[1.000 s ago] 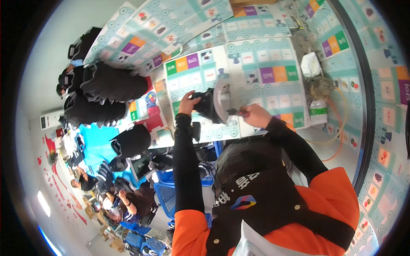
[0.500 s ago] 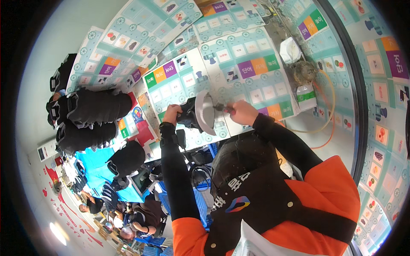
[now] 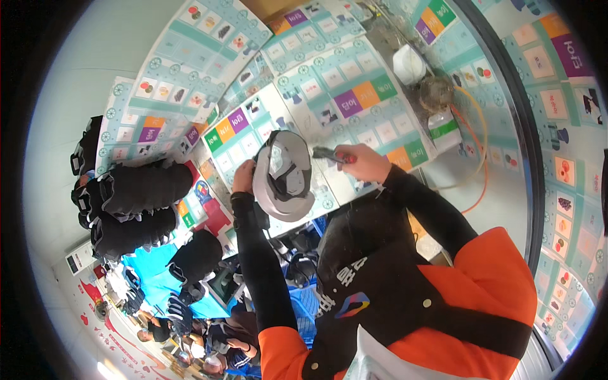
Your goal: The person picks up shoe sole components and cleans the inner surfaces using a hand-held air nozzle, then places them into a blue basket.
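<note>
A cap (image 3: 288, 204) with a grey brim and dark crown is held up over the near edge of the table, its inner side with pale lining and dark bands facing me. My left hand (image 3: 243, 175) grips its left side; some fingers are hidden behind the cap. Close by on the right, my right hand (image 3: 368, 164) is closed around a small dark tool with a red part (image 3: 330, 154). The tool's blunt tip points toward the cap, with a gap between them. What kind of tool it is I cannot make out.
Patterned paper sheets cover the table (image 3: 354, 120) and wall. Stacked black caps (image 3: 142, 190) stand at the left, with another stack (image 3: 195, 256) nearer. A white roll (image 3: 408, 65) and yellow and orange hoses (image 3: 484, 149) are at the right. Several people sit at the lower left.
The cap has turned from side-on, so its inside now faces me, and its brim points downward. My left hand has shifted slightly left, and the tool has drawn away from the brim.
</note>
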Demonstrator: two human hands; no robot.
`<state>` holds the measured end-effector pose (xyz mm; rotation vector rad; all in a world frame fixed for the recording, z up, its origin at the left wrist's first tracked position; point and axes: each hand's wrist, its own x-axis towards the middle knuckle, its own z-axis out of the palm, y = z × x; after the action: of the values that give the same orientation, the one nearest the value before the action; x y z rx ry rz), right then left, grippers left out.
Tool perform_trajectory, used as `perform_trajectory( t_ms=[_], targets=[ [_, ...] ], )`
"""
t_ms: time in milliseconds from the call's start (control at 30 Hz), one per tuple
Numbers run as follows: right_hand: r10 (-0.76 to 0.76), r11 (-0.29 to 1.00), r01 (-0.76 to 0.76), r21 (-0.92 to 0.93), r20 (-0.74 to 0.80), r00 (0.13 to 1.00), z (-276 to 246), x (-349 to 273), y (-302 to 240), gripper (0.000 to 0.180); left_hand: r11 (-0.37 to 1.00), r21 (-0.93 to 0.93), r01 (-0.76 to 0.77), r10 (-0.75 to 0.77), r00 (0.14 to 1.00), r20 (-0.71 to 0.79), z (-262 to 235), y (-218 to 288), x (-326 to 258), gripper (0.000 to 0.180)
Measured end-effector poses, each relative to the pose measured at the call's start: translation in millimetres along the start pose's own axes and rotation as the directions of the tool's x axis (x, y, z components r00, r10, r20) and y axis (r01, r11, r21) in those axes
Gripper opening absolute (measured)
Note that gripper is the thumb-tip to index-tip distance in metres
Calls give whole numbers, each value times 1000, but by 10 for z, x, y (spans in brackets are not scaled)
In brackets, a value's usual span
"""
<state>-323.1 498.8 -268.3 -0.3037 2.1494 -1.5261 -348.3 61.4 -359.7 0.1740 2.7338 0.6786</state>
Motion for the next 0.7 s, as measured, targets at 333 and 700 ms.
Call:
perform_trajectory(
  t_ms=[333, 700],
  targets=[
    [101, 972, -103, -211, -22, 995, 277, 382, 168, 29, 758, -555, 342, -467, 879, -96, 639, 180, -13, 40],
    [-6, 951, 48, -305, 136, 991, 368, 380, 284, 26, 773, -538, 336, -483, 862, -156, 578, 191, -177, 39]
  ],
)
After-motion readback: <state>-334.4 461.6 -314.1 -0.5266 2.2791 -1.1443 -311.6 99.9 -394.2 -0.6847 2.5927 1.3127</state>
